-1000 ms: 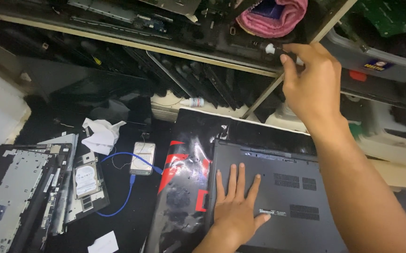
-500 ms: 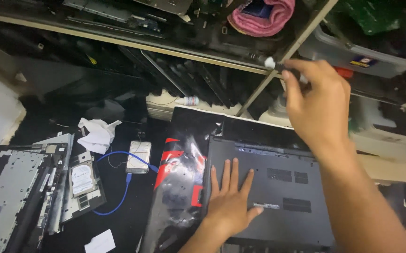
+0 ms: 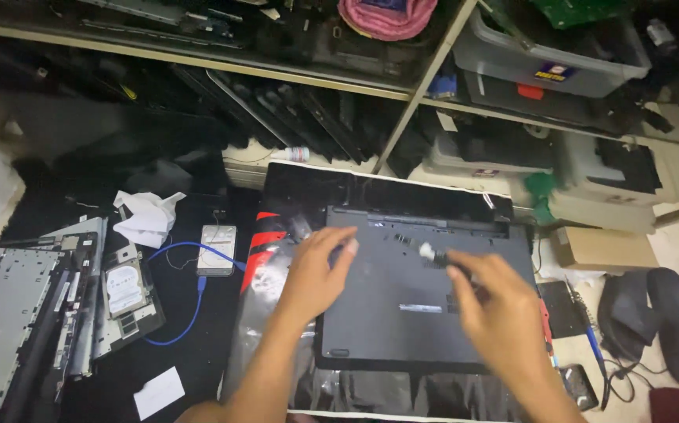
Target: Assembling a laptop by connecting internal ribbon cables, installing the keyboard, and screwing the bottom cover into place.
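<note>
Down on the dark surface (image 3: 198, 368) one grey laptop (image 3: 402, 313) lies bottom-up on a black mat (image 3: 300, 188) with red stripes at its left edge. The left hand (image 3: 312, 274) rests on the laptop's left edge, fingers (image 3: 339, 243) spread and released, grasping nothing. The right hand (image 3: 496, 313) hovers over the laptop's middle, its fingers clenched around a dark-handled tool (image 3: 437, 254) with a white tip; blur hides what kind of tool it is.

To the left of the mat lie several loose things: one crumpled white tissue (image 3: 147, 218), one small silver box (image 3: 218, 249) with a blue cable (image 3: 186, 313) looping from it, one bare hard drive (image 3: 124, 288), and one opened laptop chassis (image 3: 10, 313) at the far left edge. One white card (image 3: 159, 392) sits near the bottom. None of these lies between the hands and the laptop.

To the right, a cardboard box (image 3: 602, 249) stands just beside the mat, and two dark sandals (image 3: 657, 321) lie further out on the floor. A blue-handled tool (image 3: 594, 345) rests near the right hand's wrist.

Behind, a shelf (image 3: 198, 66) holds a row of stacked dark laptop parts below it, a pink cloth (image 3: 386, 16) above, and one grey plastic bin (image 3: 543, 55) at the upper right.
</note>
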